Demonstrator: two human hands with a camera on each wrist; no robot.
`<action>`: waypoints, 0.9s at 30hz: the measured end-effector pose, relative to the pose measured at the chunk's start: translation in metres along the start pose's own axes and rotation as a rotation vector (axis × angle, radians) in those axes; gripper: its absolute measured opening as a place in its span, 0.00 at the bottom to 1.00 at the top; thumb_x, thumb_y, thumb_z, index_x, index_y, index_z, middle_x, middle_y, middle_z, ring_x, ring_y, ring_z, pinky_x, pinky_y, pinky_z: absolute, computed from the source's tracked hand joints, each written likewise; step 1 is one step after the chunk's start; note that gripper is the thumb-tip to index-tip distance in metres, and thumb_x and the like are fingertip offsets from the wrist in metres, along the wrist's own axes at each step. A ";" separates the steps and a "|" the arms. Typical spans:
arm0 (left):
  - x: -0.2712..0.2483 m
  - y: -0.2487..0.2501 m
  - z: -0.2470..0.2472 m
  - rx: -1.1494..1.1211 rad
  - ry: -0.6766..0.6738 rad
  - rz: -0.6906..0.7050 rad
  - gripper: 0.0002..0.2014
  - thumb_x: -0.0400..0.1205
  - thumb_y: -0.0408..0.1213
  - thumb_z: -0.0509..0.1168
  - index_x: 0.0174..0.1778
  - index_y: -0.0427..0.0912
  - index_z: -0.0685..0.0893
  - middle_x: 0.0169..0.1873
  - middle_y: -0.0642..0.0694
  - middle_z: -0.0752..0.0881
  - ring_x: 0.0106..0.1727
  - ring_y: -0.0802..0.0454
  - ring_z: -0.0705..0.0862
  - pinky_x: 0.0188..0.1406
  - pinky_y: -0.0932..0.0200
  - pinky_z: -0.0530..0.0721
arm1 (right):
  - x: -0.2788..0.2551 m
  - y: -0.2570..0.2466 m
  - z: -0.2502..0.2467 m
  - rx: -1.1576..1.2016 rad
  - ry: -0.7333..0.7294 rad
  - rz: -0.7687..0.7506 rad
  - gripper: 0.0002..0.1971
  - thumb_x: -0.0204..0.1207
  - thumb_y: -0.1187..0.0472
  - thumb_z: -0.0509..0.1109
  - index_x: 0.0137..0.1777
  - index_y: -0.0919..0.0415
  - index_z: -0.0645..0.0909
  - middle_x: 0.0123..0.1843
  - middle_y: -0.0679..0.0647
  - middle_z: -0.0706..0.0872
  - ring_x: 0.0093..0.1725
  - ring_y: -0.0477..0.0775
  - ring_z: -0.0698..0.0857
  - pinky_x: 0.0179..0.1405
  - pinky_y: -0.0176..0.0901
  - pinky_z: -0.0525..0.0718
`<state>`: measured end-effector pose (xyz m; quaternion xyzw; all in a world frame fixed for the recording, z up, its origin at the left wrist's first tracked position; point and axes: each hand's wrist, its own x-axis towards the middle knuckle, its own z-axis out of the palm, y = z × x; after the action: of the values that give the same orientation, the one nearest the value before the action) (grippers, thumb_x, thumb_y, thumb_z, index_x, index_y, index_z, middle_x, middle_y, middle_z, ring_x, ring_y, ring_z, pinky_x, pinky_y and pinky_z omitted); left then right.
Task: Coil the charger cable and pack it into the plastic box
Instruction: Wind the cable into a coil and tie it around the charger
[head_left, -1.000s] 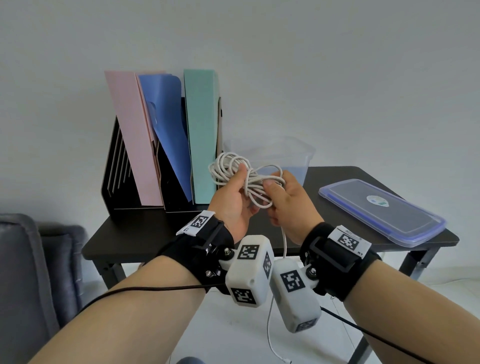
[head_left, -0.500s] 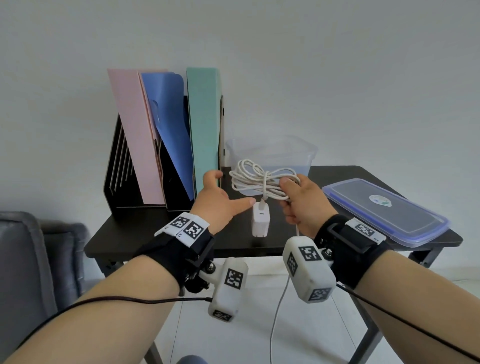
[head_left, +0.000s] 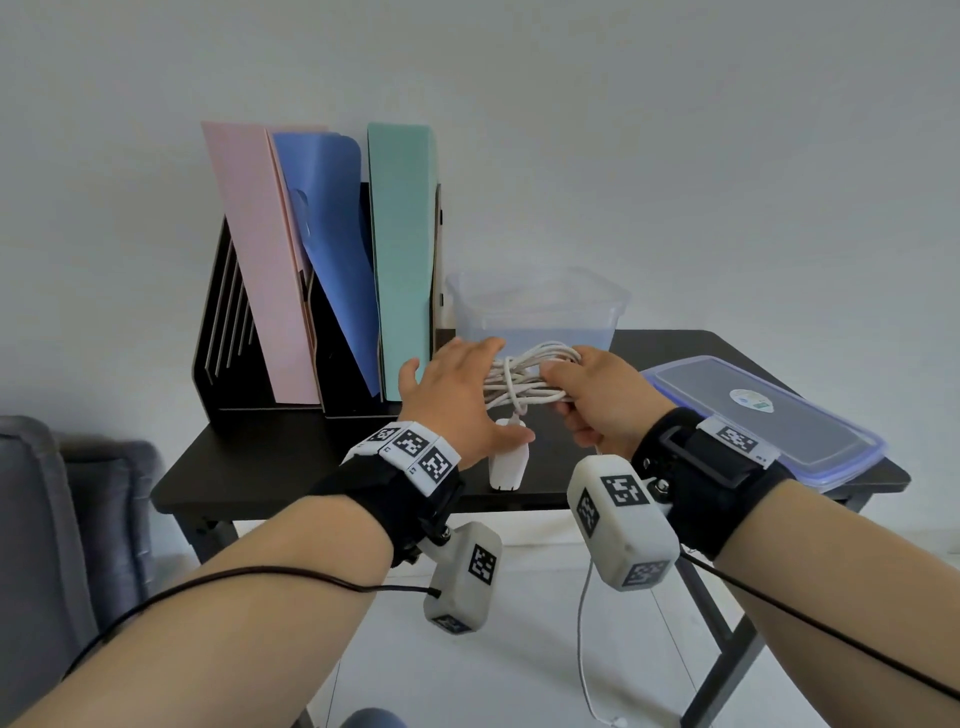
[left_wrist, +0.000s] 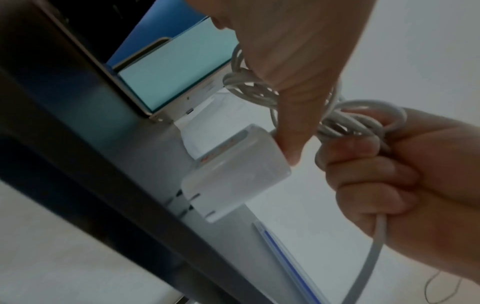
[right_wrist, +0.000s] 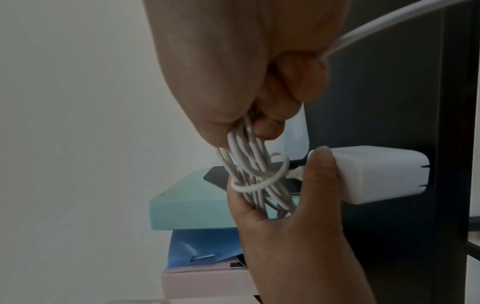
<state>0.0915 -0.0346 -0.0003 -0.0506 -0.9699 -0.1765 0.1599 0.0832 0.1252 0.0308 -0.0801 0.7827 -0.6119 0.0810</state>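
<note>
Right hand (head_left: 597, 400) clenched around one end of the coiled white charger cable (head_left: 524, 376), grip closed on the bundled loops, which stick out sideways toward the left hand (head_left: 457, 400). One turn of cable wrapped crosswise around the middle of the bundle. Left hand open, fingers spread and fairly straight, laid against the other end of the coil, thumb tip touching the white charger brick (head_left: 508, 462); seen from the right wrist, loops passing between left thumb and forefinger, not clamped. Brick hanging just below the coil on a short length of cable, prongs end downward, in front of the near edge of the dark tabletop (head_left: 291, 467). Loose tail of cable (head_left: 584, 639) dropping from under the right fist toward the pale floor, its end plug near the bottom of the head view. Whole bundle held in the air above the tabletop, just in front of the clear plastic box (head_left: 535, 312), not inside it. Box standing open at the back of the tabletop, beside a black file rack (head_left: 228, 332) holding pink, blue and green folders. Blue-rimmed lid (head_left: 769, 415) lying flat at the right of the tabletop, well apart from the hands.
</note>
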 end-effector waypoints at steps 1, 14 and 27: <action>0.000 0.000 0.002 -0.002 0.023 -0.013 0.47 0.64 0.64 0.70 0.78 0.60 0.58 0.77 0.53 0.66 0.81 0.53 0.59 0.79 0.40 0.45 | 0.000 0.000 0.000 0.023 -0.019 0.010 0.09 0.81 0.58 0.60 0.39 0.57 0.73 0.24 0.53 0.72 0.16 0.46 0.64 0.17 0.34 0.61; 0.004 0.007 -0.014 -0.065 -0.031 -0.043 0.13 0.75 0.51 0.64 0.44 0.45 0.76 0.42 0.45 0.81 0.44 0.43 0.81 0.39 0.56 0.75 | -0.002 -0.001 -0.003 0.188 -0.098 -0.002 0.16 0.82 0.49 0.58 0.36 0.56 0.75 0.22 0.51 0.72 0.17 0.45 0.60 0.17 0.34 0.55; 0.014 0.007 -0.024 -0.145 -0.031 -0.158 0.11 0.79 0.41 0.60 0.51 0.36 0.76 0.49 0.38 0.83 0.45 0.42 0.79 0.39 0.56 0.72 | -0.009 -0.001 -0.003 -0.486 0.061 -0.109 0.08 0.78 0.57 0.65 0.45 0.60 0.84 0.27 0.48 0.78 0.25 0.45 0.74 0.26 0.34 0.72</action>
<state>0.0866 -0.0359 0.0281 0.0119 -0.9578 -0.2577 0.1265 0.0909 0.1295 0.0324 -0.1210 0.9035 -0.4113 0.0025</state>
